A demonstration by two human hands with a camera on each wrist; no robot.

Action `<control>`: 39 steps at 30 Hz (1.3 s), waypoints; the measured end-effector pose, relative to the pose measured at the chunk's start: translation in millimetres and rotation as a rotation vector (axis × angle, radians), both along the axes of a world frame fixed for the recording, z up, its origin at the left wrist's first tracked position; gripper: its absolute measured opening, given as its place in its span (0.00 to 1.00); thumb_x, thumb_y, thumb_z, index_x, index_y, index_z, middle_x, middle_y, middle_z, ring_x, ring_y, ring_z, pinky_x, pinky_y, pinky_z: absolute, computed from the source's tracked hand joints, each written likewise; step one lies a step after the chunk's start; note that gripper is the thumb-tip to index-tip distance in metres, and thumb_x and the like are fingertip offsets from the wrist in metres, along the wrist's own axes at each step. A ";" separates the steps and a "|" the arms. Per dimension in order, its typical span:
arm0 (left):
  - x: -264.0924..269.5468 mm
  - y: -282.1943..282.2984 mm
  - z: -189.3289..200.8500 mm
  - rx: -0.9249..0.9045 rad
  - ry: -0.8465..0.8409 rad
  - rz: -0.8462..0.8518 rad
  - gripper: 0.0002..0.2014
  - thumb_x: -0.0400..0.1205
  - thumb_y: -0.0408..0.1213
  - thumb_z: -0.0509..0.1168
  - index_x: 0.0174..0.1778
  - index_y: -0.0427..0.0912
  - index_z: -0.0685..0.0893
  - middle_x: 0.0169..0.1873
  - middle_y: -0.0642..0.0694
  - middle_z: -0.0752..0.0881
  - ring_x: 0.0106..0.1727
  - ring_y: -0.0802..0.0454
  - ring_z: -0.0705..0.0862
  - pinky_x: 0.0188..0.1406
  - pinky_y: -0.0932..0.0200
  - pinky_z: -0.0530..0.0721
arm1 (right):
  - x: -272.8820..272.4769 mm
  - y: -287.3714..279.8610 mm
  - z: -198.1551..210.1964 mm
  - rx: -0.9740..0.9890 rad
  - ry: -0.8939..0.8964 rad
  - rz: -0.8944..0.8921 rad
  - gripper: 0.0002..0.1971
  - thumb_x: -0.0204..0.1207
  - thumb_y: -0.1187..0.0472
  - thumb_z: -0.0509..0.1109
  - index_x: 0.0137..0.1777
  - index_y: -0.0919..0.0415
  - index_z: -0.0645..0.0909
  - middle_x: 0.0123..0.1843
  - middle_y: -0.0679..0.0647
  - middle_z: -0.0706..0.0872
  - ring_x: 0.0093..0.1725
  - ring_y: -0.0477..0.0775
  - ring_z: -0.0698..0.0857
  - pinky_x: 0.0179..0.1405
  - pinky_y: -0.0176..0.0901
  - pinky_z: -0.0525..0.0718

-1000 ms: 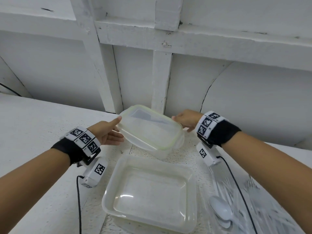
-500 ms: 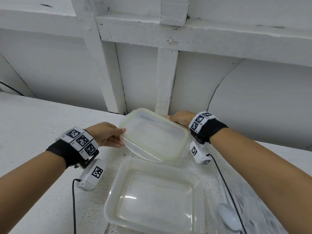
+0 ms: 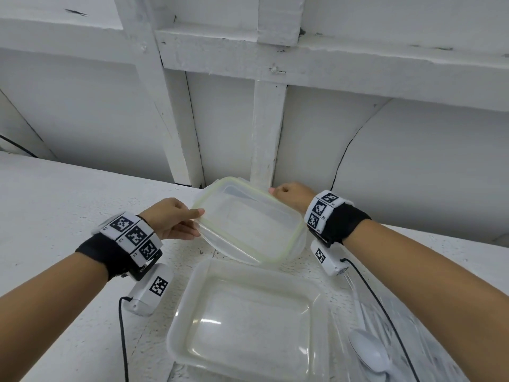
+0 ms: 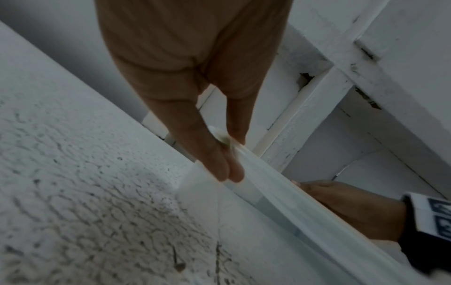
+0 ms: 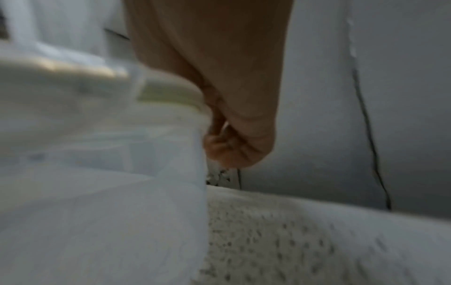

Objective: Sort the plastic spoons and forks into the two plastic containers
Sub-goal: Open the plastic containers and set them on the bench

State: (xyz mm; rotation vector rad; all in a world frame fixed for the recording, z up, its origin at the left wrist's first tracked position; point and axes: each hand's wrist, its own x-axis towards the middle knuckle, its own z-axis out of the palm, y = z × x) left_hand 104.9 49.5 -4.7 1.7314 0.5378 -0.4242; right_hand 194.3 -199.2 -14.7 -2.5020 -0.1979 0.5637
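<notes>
Forearms reach out over the white surface [image 3: 55,205], past an open container [image 3: 248,321] lying nearest and a white spoon [image 3: 369,354] in a clear bag [image 3: 429,326] cut off at the lower right. Beyond, the left hand [image 3: 168,219] pinches one end of a second, green-rimmed container [image 3: 248,219], tilted above the surface, thumb on the rim. The right hand [image 3: 292,195] curls round its far corner, fingertips hidden; the bag's other cutlery is too blurred to count.
</notes>
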 end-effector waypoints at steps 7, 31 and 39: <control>-2.7 -11.0 24.1 0.039 -0.314 0.105 0.12 0.78 0.34 0.70 0.50 0.32 0.75 0.29 0.37 0.84 0.22 0.52 0.85 0.26 0.60 0.88 | -71.1 4.0 55.1 -0.081 -0.198 0.458 0.33 0.79 0.38 0.58 0.80 0.52 0.60 0.78 0.54 0.68 0.75 0.52 0.70 0.72 0.46 0.68; 35.9 -0.4 15.7 0.617 -0.170 -0.291 0.07 0.84 0.35 0.61 0.48 0.36 0.82 0.43 0.40 0.88 0.44 0.42 0.88 0.39 0.56 0.87 | -54.5 -86.8 48.1 0.152 -0.675 -0.151 0.13 0.84 0.64 0.58 0.59 0.68 0.82 0.49 0.64 0.87 0.48 0.63 0.87 0.47 0.46 0.81; 37.7 6.9 31.1 0.440 -0.238 -0.239 0.05 0.82 0.36 0.65 0.42 0.41 0.83 0.33 0.49 0.88 0.38 0.51 0.87 0.34 0.64 0.88 | -39.8 -67.6 10.5 0.284 -0.303 -0.219 0.12 0.83 0.66 0.59 0.55 0.69 0.83 0.52 0.65 0.86 0.50 0.62 0.83 0.46 0.47 0.84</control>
